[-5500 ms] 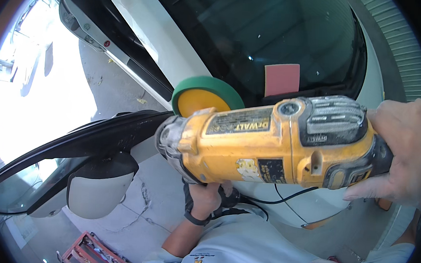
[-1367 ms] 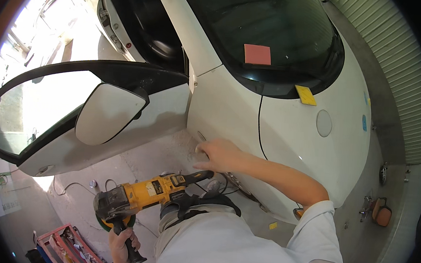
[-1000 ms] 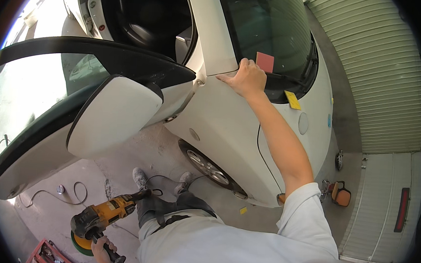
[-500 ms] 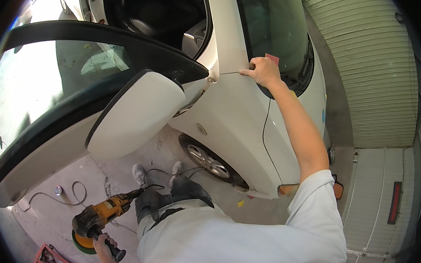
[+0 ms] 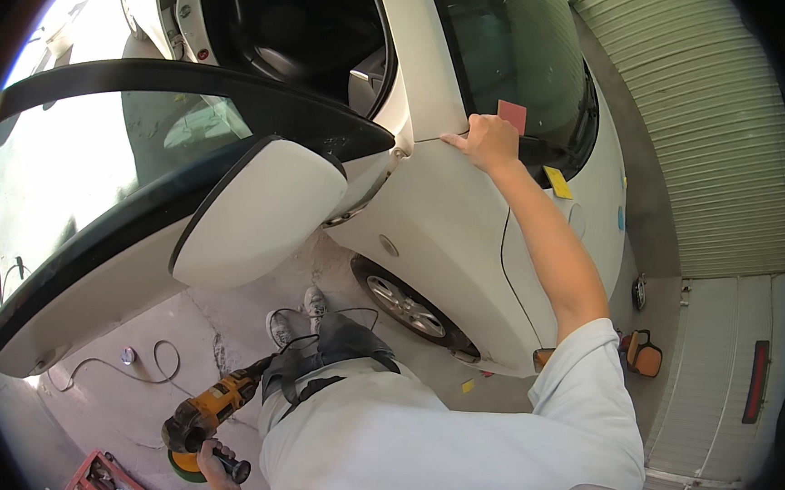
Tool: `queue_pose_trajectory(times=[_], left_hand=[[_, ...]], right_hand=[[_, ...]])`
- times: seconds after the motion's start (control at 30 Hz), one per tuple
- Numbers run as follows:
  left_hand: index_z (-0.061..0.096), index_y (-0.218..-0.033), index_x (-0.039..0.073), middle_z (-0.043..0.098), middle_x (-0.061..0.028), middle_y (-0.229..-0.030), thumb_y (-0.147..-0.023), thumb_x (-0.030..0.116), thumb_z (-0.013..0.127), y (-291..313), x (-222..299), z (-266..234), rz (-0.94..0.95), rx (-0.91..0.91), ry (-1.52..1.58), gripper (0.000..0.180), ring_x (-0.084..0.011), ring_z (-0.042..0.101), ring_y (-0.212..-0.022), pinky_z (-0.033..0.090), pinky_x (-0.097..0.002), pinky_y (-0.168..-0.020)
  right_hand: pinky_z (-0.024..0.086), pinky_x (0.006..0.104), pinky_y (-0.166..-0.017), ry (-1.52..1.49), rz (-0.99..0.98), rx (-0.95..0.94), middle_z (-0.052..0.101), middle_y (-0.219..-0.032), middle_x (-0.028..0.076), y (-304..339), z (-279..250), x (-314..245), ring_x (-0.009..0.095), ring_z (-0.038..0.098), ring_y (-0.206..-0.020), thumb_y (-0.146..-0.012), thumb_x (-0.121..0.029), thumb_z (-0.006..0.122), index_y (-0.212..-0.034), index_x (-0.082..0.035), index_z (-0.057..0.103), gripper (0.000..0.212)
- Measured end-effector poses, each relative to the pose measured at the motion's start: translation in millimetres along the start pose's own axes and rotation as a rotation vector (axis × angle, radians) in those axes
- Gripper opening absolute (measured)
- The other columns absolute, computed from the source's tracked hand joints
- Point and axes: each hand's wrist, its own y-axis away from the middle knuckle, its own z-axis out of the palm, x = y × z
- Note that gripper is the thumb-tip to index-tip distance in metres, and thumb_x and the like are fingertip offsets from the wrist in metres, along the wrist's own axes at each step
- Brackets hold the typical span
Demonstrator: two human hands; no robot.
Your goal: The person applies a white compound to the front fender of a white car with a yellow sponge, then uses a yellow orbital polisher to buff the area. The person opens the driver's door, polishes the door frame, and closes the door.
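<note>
My left hand point(image 5: 215, 463), low on the left, is closed around the black side handle of a yellow and black corded polisher point(image 5: 215, 404). Its round yellow and green pad hangs below the tool head. My right hand point(image 5: 491, 143) reaches forward to the white car point(image 5: 451, 190), touching the bodywork at the lower corner of the windshield point(image 5: 506, 53). Its thumb stretches left along a panel seam, apart from the fingers, which are partly hidden. Beside those fingers a pink square sheet point(image 5: 512, 115) shows against the glass.
The open car door point(image 5: 100, 265) and its white mirror point(image 5: 263, 213) stand at left. A cord point(image 5: 124, 367) curls on the floor near a red toolbox point(image 5: 103, 480). Yellow slips point(image 5: 557, 182) lie on the car. A ribbed shutter point(image 5: 692, 129) rises at right.
My right hand has shifted slightly left along the seam, baring more of the pink sheet. The polisher in my left hand sits a little further right and lower. The whole view has shifted slightly.
</note>
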Motion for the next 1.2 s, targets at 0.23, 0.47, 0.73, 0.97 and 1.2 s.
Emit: queue_pose_trajectory(times=[0.23,0.47,0.73,0.97,1.2], left_hand=[[0.059,-0.092,0.003,0.049,-0.0022,-0.071,-0.09,0.011,0.059,-0.9,-14.8,18.7,-0.016,-0.025,-0.024,0.009,-0.0156,0.05,-0.056,0.045,-0.0301,-0.052],[0.053,-0.079,0.007,0.05,-0.0027,-0.071,-0.092,0.011,0.058,-2.4,-32.6,36.2,-0.065,-0.038,0.047,0.014,-0.0148,0.05,-0.057,0.045,-0.0287,-0.051],[0.05,-0.083,0.007,0.049,-0.0004,-0.072,-0.092,0.005,0.056,3.5,-45.2,48.4,-0.131,-0.015,0.133,0.011,-0.013,0.055,-0.06,0.051,-0.0259,-0.054],[0.046,-0.082,0.009,0.048,-0.0003,-0.068,-0.09,0.008,0.058,23.1,-53.7,50.3,-0.091,0.036,0.108,0.014,-0.0151,0.052,-0.057,0.047,-0.0289,-0.053],[0.048,-0.088,0.009,0.051,-0.0011,-0.068,-0.086,0.008,0.059,16.9,-56.3,23.0,-0.221,0.045,0.288,0.011,-0.0152,0.055,-0.058,0.048,-0.0265,-0.056]], right_hand=[[0.056,0.04,-0.059,0.13,-0.182,-0.037,0.066,-0.061,0.011,-14.5,-8.5,18.7,0.03,0.069,-0.061,-0.082,-0.069,0.075,-0.063,-0.005,0.066,0.068],[0.052,0.0356,-0.05,-0.085,-0.242,0.033,0.062,-0.056,0.01,-13.9,-11.4,15.7,0.026,0.065,-0.052,-0.074,-0.071,0.08,-0.059,-0.004,0.063,0.071],[0.049,0.0363,-0.047,-0.268,-0.258,0.072,0.058,-0.054,0.008,-14.5,9.7,30.5,0.025,0.062,-0.05,-0.067,-0.079,0.078,-0.058,-0.004,0.059,0.078],[0.054,0.0407,-0.058,-0.135,-0.27,0.019,0.063,-0.06,0.011,-14.9,-4.0,30.0,0.031,0.067,-0.061,-0.084,-0.066,0.074,-0.066,-0.003,0.066,0.066],[0.058,0.0419,-0.071,-0.399,-0.331,0.237,0.073,-0.093,0.014,-1.6,-72.2,6.8,0.031,0.071,-0.082,-0.091,-0.015,0.073,-0.12,-0.008,0.072,0.029]])
